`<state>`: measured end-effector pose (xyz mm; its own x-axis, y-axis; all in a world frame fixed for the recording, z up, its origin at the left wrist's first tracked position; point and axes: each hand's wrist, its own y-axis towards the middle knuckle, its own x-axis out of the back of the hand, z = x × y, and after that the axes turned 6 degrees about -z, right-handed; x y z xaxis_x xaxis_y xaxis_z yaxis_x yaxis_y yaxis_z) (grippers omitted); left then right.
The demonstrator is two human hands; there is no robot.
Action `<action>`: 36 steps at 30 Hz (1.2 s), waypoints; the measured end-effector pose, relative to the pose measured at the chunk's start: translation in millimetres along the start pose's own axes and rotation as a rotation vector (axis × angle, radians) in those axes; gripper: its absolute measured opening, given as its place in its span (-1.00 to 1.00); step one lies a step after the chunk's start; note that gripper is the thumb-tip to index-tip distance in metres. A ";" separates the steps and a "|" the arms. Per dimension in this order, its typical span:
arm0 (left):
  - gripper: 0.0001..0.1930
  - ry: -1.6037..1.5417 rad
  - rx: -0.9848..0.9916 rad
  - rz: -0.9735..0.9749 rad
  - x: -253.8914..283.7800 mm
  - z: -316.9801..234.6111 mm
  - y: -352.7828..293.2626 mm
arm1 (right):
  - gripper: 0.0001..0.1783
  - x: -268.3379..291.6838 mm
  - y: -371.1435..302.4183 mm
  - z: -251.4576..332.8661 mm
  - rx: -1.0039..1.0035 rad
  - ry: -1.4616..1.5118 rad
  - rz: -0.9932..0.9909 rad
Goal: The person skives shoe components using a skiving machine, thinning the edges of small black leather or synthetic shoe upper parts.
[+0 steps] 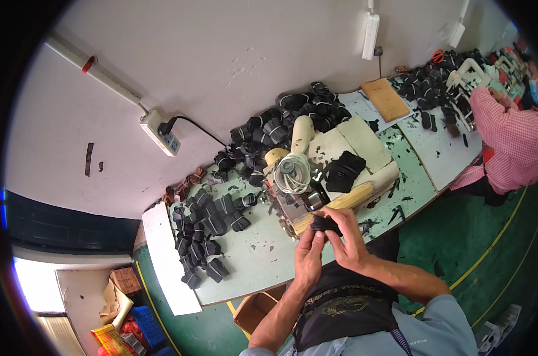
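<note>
Between my fingers is a small stack of black pieces [324,224], held in front of a cream-coloured machine [346,155] at the table's near edge. My left hand [309,252] grips it from the left side, thumb on top. Closed on its right side is my right hand [348,242]. Loose black pieces [344,172] lie on the machine's flat top. A coil of clear tubing or cord [293,174] hangs at the machine's head. Tied black bundles [203,222] cover the table's left part, and more bundles [275,127] are heaped behind the machine.
A power strip [161,133] is fixed to the wall. A brown notebook or board [385,99] lies at the back right. Another person in a checked pink top [509,139] works at the right. An open cardboard box [254,314] stands under the table; dark scraps litter the tabletop [263,267].
</note>
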<state>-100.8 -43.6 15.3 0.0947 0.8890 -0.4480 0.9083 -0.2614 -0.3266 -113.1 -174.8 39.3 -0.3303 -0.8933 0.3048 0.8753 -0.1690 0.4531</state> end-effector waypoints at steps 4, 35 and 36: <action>-0.58 0.549 -0.222 -0.110 -3.2 -8.9 -0.1 | -0.55 -34.5 -28.8 -7.7 -0.728 0.630 -0.101; -0.70 1.269 0.100 0.131 49.7 -72.6 102.5 | -0.72 -5.1 51.6 -51.9 -0.061 -0.472 0.227; -0.70 1.267 0.100 0.114 47.0 -69.4 101.4 | -0.73 -8.9 47.8 -55.9 -0.061 -0.495 0.239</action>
<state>24.0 -2.2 19.0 0.5406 0.5810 0.6084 0.8403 -0.3373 -0.4244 -48.6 -198.3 11.4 -0.2340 -0.6095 0.7574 0.9602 -0.0229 0.2782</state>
